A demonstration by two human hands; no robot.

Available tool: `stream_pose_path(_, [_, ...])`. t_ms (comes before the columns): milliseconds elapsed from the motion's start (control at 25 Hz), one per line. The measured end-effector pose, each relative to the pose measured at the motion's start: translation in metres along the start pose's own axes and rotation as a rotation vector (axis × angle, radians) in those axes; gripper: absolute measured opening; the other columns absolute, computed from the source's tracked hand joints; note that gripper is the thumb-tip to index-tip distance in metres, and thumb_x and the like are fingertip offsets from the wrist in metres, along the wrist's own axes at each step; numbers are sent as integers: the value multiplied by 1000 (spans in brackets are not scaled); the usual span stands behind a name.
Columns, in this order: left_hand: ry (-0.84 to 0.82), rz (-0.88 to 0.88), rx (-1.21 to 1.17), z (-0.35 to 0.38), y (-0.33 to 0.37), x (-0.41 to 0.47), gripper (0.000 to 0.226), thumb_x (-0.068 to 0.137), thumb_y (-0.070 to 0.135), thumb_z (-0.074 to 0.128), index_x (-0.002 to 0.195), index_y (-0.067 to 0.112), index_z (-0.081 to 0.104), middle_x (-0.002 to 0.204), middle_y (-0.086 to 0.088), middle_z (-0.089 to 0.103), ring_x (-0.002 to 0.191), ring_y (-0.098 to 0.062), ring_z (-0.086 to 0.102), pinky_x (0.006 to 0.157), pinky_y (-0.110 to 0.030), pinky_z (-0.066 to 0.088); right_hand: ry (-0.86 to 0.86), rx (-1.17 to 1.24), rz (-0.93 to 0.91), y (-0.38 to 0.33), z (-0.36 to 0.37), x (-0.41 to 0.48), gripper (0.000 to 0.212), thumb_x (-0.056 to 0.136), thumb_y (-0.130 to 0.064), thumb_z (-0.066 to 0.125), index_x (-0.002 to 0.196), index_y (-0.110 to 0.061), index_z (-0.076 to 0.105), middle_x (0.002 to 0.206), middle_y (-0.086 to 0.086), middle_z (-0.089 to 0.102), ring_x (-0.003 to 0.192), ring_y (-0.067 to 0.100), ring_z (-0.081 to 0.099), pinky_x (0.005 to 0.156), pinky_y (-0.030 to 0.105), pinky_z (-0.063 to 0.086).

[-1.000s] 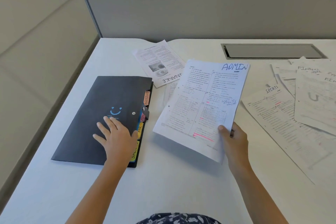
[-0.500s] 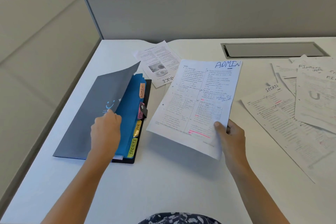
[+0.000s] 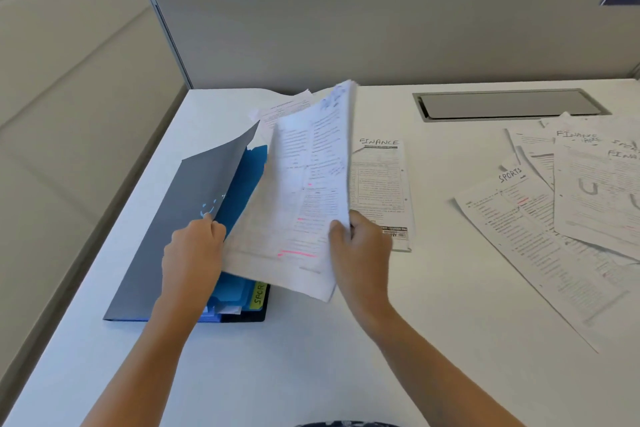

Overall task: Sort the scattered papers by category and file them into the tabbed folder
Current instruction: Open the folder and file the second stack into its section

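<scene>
two hands (image 3: pixel 194 250) (image 3: pixel 360 246) work together: left grips the folder (image 3: pixel 166 246) cover up so right can slide its pinched sheet (image 3: pixel 304 191) inside.

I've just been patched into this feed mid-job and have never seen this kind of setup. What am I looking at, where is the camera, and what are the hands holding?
There is no machine here: a person works with two bare hands, and the single view comes from a camera worn on the head, looking forward and down over a white desk. The left hand lifts the dark cover of a tabbed folder, showing blue dividers and a yellow tab inside. The right hand grips a printed sheet with pink highlights, tilted over the open folder. Loose papers lie flat on the desk: one headed FINANCE just right of the held sheet, one headed SPORTS further right, and an overlapping pile at the right edge. The held sheet's heading is too blurred to read.
</scene>
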State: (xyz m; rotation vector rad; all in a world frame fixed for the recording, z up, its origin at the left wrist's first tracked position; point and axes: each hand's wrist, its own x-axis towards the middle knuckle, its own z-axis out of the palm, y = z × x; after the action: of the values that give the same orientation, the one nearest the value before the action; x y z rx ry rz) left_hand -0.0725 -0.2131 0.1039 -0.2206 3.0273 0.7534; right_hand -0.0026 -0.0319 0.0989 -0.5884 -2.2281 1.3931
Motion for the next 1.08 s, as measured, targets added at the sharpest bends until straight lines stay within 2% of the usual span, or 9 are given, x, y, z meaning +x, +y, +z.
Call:
stream_pose_path(80, [25,-11,12,1,-1,2,29,94,15,32,70,0,41,62,-14,44,54,-24,34,49,-30,26,-110,-48,-25,-12,12,-1,45,86,-4,49,52,-25,28,47,-10,32,46,8,39,45,12,30])
stream_pose_path(240, [34,28,72,1,1,-1,30,95,19,30,84,2,52,66,-16,49,62,-34,47,54,-33,34,-277,-12,76,-19,48,5,37,82,-4,45,53,-21,29,59,4,39,68,23,33,44,25,20])
stream_pose_path(400, [25,44,104,0,7,-10,27,96,19,30,94,9,55,66,-13,48,61,-32,47,53,-33,35,-351,-11,120,-19,91,9,39,84,-8,47,58,-23,22,78,9,40,75,20,33,45,15,15])
stream_pose_path(520, [12,28,103,-1,14,-14,30,97,18,31,104,6,57,65,-10,44,66,-33,47,58,-34,34,-490,17,131,-22,115,0,32,91,-10,49,62,-18,36,81,11,52,81,21,45,50,14,24])
stream_pose_path(640, [0,-24,93,-1,17,-16,33,99,20,30,106,2,57,67,-9,43,70,-32,46,64,-35,34,-609,-66,138,-24,123,-6,16,97,-11,45,87,-2,55,95,16,59,87,27,50,56,18,33])
stream_pose_path(720, [-14,-31,106,-1,14,-15,31,99,19,30,108,2,55,76,-14,47,71,-31,45,65,-35,34,-648,-101,122,-23,125,-4,22,97,-12,46,107,6,53,112,22,59,100,33,55,67,25,37])
stream_pose_path(840, [-60,12,176,3,11,-16,33,98,14,29,122,8,50,90,-18,55,79,-36,52,67,-36,36,-640,-61,117,-23,120,-2,25,96,-17,48,113,2,49,114,20,59,95,28,54,71,30,38])
stream_pose_path(920, [-85,17,195,10,11,-19,40,98,12,29,136,14,39,103,-21,58,92,-42,57,70,-36,36,-549,-53,92,-19,109,3,32,95,-23,49,121,-4,47,116,16,61,99,26,56,79,31,43])
stream_pose_path(1080, [-107,40,144,26,13,-24,48,100,22,26,148,27,22,122,-14,57,97,-36,59,73,-38,43,-385,-54,-68,9,64,18,25,94,-12,49,119,-11,51,102,4,66,92,19,63,83,32,52])
